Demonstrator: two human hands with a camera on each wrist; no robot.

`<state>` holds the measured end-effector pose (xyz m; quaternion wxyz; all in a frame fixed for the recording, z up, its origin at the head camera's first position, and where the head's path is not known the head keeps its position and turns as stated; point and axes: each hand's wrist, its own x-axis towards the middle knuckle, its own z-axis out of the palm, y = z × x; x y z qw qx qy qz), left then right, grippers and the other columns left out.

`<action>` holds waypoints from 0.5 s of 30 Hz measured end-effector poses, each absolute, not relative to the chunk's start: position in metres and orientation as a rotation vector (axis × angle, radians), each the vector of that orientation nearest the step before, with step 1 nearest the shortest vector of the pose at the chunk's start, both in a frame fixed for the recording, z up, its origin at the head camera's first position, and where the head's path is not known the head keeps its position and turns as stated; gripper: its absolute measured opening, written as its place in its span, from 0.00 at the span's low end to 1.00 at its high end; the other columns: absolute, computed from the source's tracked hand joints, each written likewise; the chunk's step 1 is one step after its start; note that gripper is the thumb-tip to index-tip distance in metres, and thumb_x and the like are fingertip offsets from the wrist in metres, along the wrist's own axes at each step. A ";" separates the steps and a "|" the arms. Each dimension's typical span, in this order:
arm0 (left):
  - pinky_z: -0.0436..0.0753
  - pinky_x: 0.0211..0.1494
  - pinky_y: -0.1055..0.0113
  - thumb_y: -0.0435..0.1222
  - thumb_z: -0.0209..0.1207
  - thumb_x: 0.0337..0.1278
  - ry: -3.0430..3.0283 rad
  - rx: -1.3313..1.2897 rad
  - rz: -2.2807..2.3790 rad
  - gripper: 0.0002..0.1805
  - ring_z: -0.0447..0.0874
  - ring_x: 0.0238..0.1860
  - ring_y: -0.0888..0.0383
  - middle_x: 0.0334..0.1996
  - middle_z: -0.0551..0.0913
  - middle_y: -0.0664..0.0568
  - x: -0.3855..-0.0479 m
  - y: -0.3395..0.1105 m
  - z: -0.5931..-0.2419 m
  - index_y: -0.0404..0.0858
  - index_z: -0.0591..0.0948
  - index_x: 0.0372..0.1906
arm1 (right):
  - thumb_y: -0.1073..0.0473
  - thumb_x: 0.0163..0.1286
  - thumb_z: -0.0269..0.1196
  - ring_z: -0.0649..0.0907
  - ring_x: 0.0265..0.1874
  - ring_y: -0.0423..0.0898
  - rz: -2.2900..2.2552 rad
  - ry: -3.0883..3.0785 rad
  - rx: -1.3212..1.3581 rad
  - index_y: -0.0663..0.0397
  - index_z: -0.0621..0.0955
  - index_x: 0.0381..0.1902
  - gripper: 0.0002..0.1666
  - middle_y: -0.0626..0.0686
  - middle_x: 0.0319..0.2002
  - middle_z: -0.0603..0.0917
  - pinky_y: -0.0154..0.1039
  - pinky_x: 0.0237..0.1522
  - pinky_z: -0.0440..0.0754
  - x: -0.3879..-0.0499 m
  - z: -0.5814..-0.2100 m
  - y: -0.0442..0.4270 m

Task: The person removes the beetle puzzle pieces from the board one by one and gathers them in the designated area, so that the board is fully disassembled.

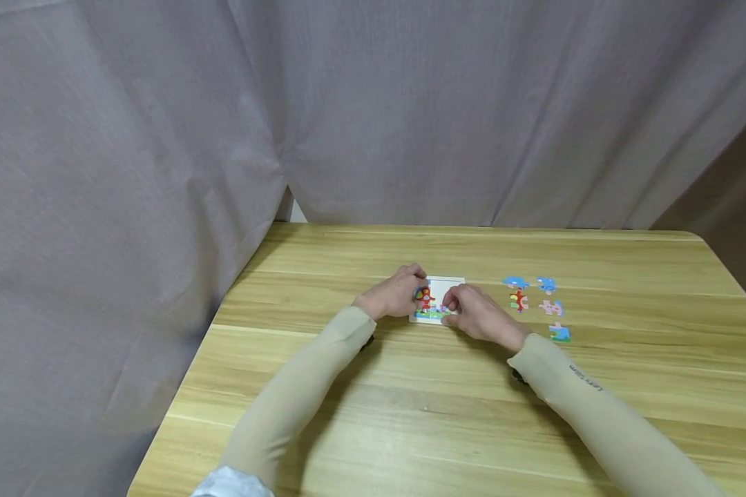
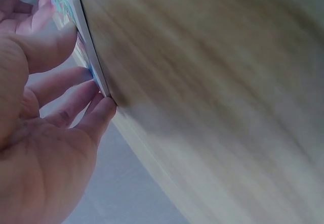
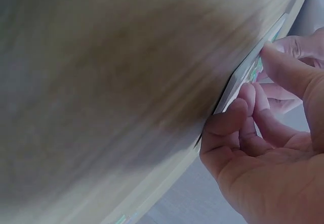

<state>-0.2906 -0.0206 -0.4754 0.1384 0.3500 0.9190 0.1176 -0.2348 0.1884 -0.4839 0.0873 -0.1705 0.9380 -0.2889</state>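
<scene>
A small white-framed puzzle board lies on the table in the head view, with colourful pieces along its left side and bottom. My left hand holds the board at its left end, thumb and fingers on the frame. Over the lower right part of the board, my right hand has its fingers bent and its thumb near the front edge. It seems to pinch a puzzle piece at the bottom of the board, partly hidden by the fingertips. In the right wrist view, the thumb touches the frame.
Several loose puzzle pieces lie right of the right hand, among them a red one, a blue one and a blue-green one. The wooden table ends at a grey curtain behind and to the left.
</scene>
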 end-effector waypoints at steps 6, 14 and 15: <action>0.72 0.85 0.60 0.36 0.65 0.76 2.660 1.004 0.344 0.27 0.68 0.82 0.46 0.79 0.70 0.47 -0.290 -0.021 -0.475 0.36 0.79 0.75 | 0.66 0.68 0.74 0.82 0.39 0.48 -0.893 2.787 -0.486 0.64 0.84 0.46 0.13 0.56 0.39 0.86 0.41 0.46 0.80 -0.231 -0.483 0.186; 0.71 0.86 0.60 0.37 0.65 0.76 2.665 1.000 0.341 0.28 0.68 0.82 0.47 0.79 0.70 0.47 -0.291 -0.021 -0.475 0.36 0.78 0.76 | 0.71 0.68 0.71 0.83 0.40 0.48 -0.922 2.765 -0.481 0.70 0.85 0.53 0.17 0.59 0.41 0.87 0.43 0.45 0.82 -0.230 -0.481 0.185; 0.71 0.86 0.60 0.37 0.65 0.76 2.665 0.999 0.339 0.29 0.68 0.82 0.47 0.79 0.70 0.47 -0.290 -0.020 -0.475 0.36 0.78 0.76 | 0.71 0.68 0.72 0.83 0.40 0.49 -0.921 2.767 -0.484 0.70 0.85 0.54 0.17 0.59 0.41 0.87 0.43 0.46 0.83 -0.230 -0.481 0.185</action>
